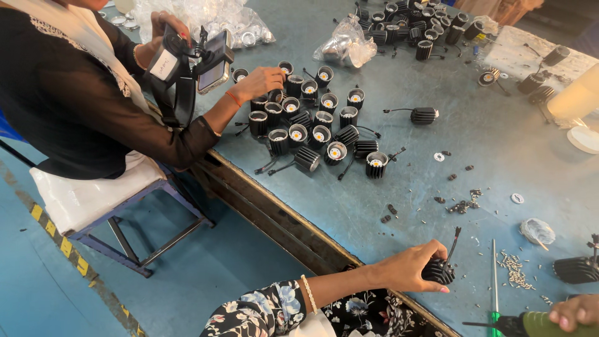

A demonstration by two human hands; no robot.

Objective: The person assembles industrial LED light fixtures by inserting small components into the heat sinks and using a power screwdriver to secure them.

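Left hand (412, 267) gripped ribbed black finned housing (438, 271); right hand (575, 311) clasped green-handled screwdriver (538, 324) on grey table (499, 156).

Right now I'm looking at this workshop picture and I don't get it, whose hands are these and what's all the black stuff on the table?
The picture comes from a camera worn on a person's head, looking down at their own hands along the bottom edge. Their left hand grips a small black ribbed housing with a short wire sticking up. Their right hand holds a green-handled screwdriver lying on the grey table. Small screws are scattered nearby. Across the table sits a co-worker, a separate person, whose hand reaches into a cluster of black lamp housings, some showing yellow centres. Clear plastic bags and more housings lie farther back.
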